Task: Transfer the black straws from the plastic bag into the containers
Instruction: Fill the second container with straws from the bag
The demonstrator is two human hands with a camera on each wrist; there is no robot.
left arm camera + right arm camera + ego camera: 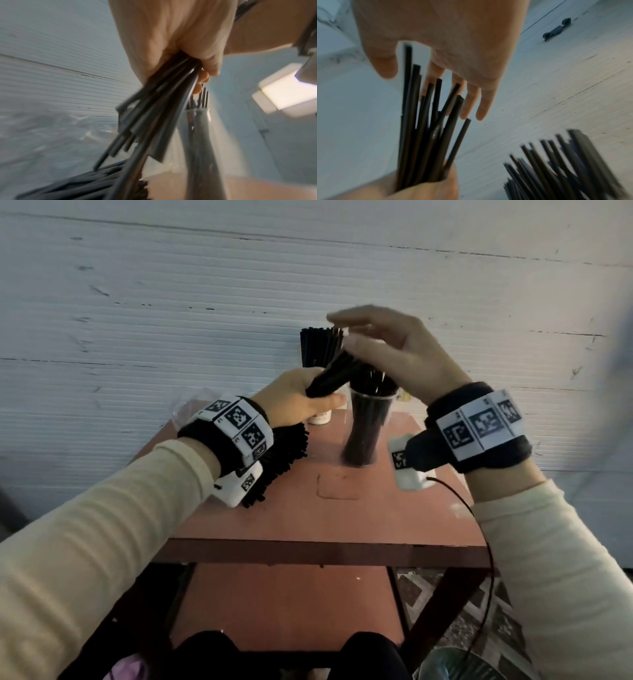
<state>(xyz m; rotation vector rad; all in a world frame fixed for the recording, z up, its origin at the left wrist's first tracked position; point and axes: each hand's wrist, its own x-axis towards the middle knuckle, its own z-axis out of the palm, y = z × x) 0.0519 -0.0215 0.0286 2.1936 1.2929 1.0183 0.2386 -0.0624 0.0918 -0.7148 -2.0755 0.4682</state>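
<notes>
Left hand [301, 402] gripped a straw bundle [337, 374]; right hand [394, 350] hovered open; 2 cups [368, 426] held straws (a pile [284, 463] remained).

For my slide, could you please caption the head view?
Left hand grips a bundle of black straws beside a clear cup of straws; open right hand hovers above.

Left hand [294, 402] clenched, right hand [394, 354] spread
</notes>
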